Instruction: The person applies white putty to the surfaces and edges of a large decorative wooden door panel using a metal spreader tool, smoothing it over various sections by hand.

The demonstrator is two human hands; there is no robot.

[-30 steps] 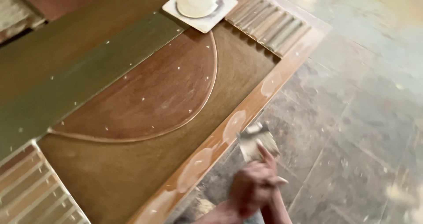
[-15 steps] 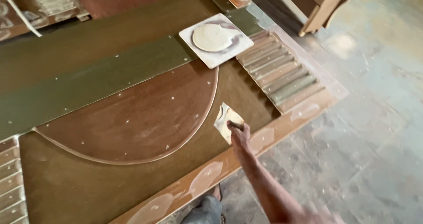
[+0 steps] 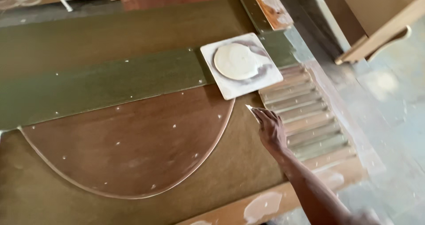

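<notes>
1. One hand is in view, the right hand (image 3: 271, 130), reaching out over the wooden door panel (image 3: 110, 39). Its fingers are pinched together on a small pale putty knife (image 3: 251, 110), whose tip points toward the white square tile (image 3: 241, 65). The left hand is out of the picture.
2. The step in hand looks like filling: the blade sits just short of the tile's near corner, apart from it, above the brown board beside the louvred slats (image 3: 310, 110). I judge this to be a reach for more filler, not a spreading stroke.
3. The next move calls for a short advance up and left onto the tile, blade held flat and low so that it scoops from the edge of the filler mound (image 3: 234, 61) without pushing the loose tile across the green band (image 3: 102, 85).
4. Counts:
   - one tile, lying across the green band and the top of the slats;
   - one round mound of pale filler on it;
   - one putty knife;
   - one half-round reddish panel (image 3: 133, 141), dotted with many small white filled spots;
   - about seven slats that show in the louvre.
5. Pale filler patches also lie on the door's lighter near rail (image 3: 261, 205), at least two.
</notes>
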